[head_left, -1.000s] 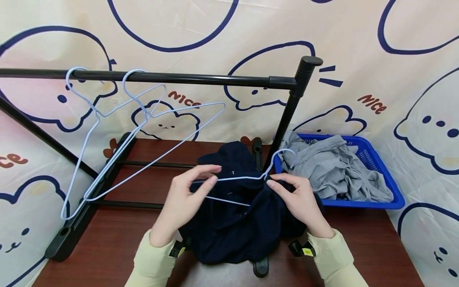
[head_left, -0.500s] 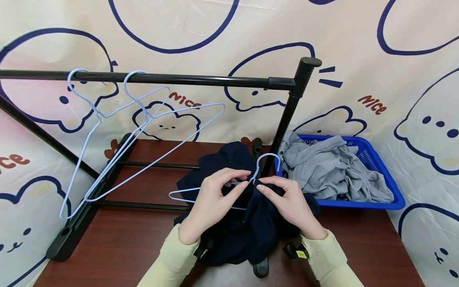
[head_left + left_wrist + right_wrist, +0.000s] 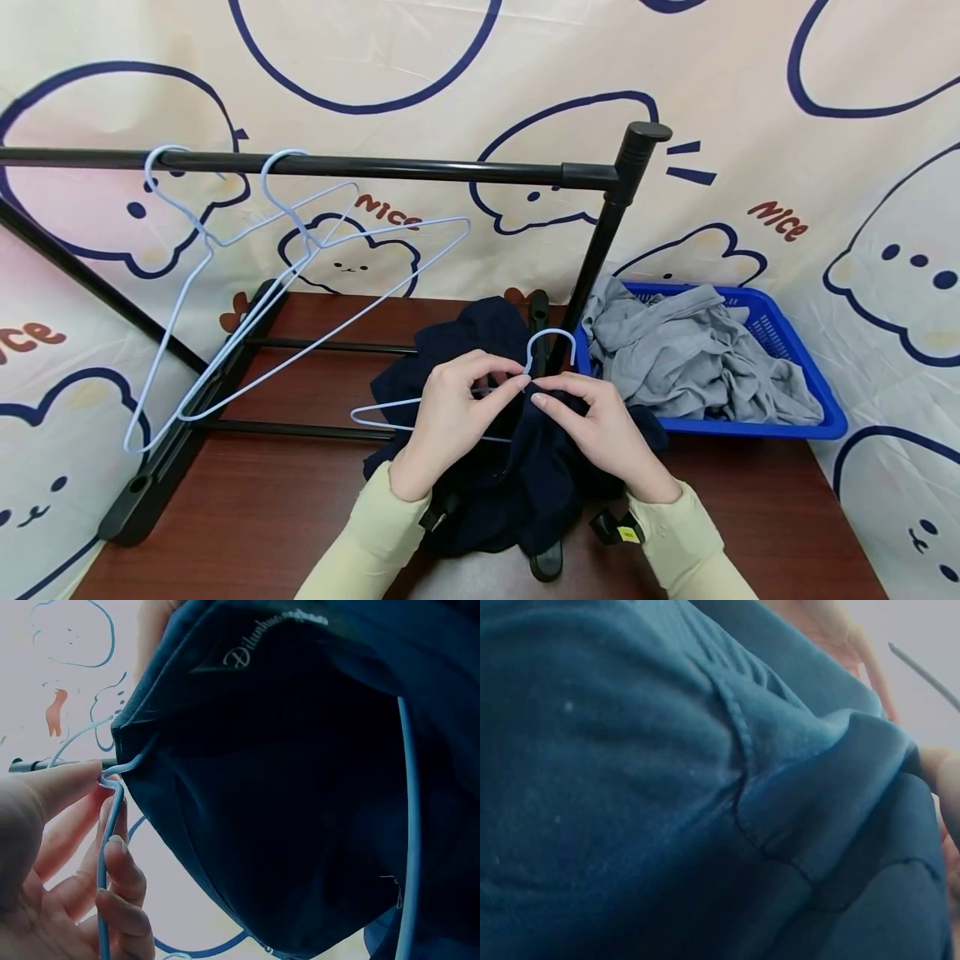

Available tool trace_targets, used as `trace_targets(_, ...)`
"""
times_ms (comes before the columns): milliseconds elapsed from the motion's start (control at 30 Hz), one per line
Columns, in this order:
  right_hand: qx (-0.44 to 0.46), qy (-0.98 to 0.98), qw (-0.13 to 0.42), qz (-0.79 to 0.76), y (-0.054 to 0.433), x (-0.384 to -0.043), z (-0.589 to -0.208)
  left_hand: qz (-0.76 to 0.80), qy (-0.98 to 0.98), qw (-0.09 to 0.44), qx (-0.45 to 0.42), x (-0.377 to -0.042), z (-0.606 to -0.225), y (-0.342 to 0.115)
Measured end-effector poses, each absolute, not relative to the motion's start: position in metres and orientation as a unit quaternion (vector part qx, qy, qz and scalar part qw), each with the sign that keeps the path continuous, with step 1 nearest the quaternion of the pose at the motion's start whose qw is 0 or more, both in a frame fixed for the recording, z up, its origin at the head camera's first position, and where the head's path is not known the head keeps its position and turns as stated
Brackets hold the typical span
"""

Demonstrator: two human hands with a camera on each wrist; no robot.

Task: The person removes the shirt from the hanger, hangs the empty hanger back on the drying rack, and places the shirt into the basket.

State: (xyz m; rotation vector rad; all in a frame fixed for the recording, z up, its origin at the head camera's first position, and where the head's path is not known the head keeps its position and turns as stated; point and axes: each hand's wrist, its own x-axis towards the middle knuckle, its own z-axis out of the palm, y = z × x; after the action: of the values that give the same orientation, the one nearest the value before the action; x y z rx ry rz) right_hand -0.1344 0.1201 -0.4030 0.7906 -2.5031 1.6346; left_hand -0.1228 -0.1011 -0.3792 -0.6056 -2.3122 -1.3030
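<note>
A dark navy garment [image 3: 487,329] lies bunched on the table between my hands. My left hand [image 3: 461,408] pinches a light blue wire hanger [image 3: 409,825] just below its hook, thumb against fingers. The hook stands up above both hands. One end of the hanger sticks out left of the garment; the rest goes inside it. My right hand [image 3: 603,425] pinches the garment's edge right beside the hanger's neck. The left wrist view looks into the garment's opening, where white lettering [image 3: 240,656] shows. Folds of cloth [image 3: 630,787] fill most of the right wrist view.
Two more blue hangers hang from the black rack bar [image 3: 450,169] at the left. The rack's feet rest on the brown table [image 3: 262,508]. A blue basket [image 3: 750,429] with grey clothes [image 3: 690,358] stands at the right, close to the rack post. A printed cloth [image 3: 420,50] backs everything.
My left hand has moved right along the hanger to its neck and pinches it there. The hanger has shifted left and its hook has lowered. My right hand has moved slightly left, still holding the garment.
</note>
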Motion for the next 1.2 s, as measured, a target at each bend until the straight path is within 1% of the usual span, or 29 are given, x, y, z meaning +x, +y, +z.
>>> trace_targets(367, 0.258, -0.815, 0.02, 0.519, 0.119, -0.134, -0.403, -0.451, -0.838, 0.225, -0.208, -0.127, -0.382, -0.107)
trace_targets(633, 0.254, -0.818, 0.017, 0.515, 0.122, -0.135, -0.404, -0.452, -0.833, 0.251, -0.197, -0.134, -0.379, -0.122)
trace_targets(900, 0.247, -0.827, 0.008, 0.504, 0.126, -0.136, -0.405, -0.477, -0.831, 0.237, -0.156, -0.139, -0.381, -0.143)
trace_targets(1200, 0.23, -0.837, 0.006, 0.496, 0.135, -0.138, -0.41, -0.492, -0.828, 0.245, -0.113, -0.14, -0.387, -0.165)
